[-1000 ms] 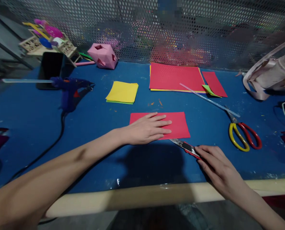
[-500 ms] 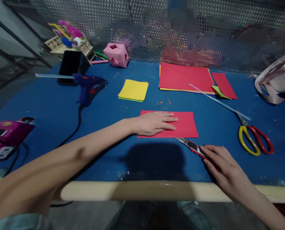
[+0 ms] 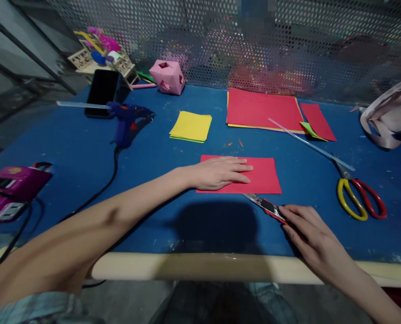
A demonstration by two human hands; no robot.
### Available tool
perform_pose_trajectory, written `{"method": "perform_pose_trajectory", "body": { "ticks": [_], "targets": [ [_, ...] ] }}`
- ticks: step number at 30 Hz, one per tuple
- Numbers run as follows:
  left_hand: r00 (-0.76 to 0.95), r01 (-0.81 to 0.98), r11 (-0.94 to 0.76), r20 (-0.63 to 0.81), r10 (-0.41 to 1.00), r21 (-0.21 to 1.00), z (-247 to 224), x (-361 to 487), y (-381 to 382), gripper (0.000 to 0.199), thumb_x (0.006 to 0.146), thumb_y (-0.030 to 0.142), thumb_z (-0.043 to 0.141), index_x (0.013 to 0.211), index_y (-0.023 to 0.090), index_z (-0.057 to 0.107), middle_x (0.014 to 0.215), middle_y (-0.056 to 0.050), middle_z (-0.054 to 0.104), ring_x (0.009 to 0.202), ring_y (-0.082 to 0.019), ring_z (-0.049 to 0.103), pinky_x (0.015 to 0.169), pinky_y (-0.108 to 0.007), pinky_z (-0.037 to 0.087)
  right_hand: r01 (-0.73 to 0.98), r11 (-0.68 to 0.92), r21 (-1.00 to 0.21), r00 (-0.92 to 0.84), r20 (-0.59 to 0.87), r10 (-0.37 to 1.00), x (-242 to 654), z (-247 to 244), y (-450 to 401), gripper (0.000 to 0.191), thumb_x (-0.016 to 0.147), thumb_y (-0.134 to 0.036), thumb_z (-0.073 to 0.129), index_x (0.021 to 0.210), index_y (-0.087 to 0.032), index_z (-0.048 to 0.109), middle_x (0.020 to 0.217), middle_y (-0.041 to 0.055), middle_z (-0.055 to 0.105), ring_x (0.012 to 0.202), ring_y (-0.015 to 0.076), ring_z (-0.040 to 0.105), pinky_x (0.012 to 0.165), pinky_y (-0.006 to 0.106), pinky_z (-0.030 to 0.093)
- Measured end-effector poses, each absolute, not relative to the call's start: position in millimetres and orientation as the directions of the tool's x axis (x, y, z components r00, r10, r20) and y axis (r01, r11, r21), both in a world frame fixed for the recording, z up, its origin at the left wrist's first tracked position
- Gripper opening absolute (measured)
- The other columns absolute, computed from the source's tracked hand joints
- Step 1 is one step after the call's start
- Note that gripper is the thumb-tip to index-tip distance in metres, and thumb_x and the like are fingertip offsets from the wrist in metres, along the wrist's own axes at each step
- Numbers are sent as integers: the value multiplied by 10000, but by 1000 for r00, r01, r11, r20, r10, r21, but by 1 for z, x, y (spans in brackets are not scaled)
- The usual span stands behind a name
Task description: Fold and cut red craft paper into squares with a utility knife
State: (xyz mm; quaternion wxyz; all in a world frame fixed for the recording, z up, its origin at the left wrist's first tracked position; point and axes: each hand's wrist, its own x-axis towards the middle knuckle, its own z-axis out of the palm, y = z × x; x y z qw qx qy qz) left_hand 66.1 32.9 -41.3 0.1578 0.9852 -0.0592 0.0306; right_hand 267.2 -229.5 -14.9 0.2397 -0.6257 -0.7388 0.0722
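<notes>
The left hand (image 3: 218, 173) lies flat with its fingers a little parted, on top of the red paper piece (image 3: 264, 173), which rests on the blue worktop (image 3: 146, 166); this hand covers the left part of the paper, and the right part lies free beyond the fingertips. The right hand (image 3: 303, 229), lower and to the right, pinches the handle of a utility knife (image 3: 272, 209) between thumb and fingers, and the blade (image 3: 252, 198) points to the near edge of the paper, just below the left fingers. Whether the tip goes under the paper or only meets its edge, I cannot tell. In my judgement, the main danger is a cut on the left fingers, if the blade slips upward. The paper could also tear or turn, because only its left part is held down. Around the hands there are other things: beyond the left hand, a yellow paper stack (image 3: 191, 126); beyond and to the right, a pile of red sheets (image 3: 261, 105) with a clear glue stick (image 3: 322, 150) reaching over it; right of the right hand, scissors (image 3: 360, 193). Left of the left hand stands a glue gun (image 3: 122, 126), and its cord (image 3: 115, 167) passes behind the left forearm, where the arm could catch it.
</notes>
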Motion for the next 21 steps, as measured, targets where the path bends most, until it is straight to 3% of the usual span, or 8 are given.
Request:
{"method": "perform_pose_trajectory", "body": {
  "ticks": [8,21],
  "targets": [
    [988,-144,-944,90,-123,295,-43,67,33,401,992,149,369,1339,214,557,1535,-73,382,1455,-181,279,1192,-395,244,882,212,-420,-110,254,961,263,-14,-226,338,944,-165,509,1274,-170,582,1129,128,629,1015,219,592,816,349,529],
    [990,-132,-926,94,-105,354,-44,69,34,397,982,159,393,1325,252,571,1539,-42,376,1459,-181,268,1198,-399,233,869,256,-424,-162,246,956,256,-17,-221,338,955,-144,493,1288,-137,549,1147,137,596,1029,214,552,829,346,511]
  ]
}}
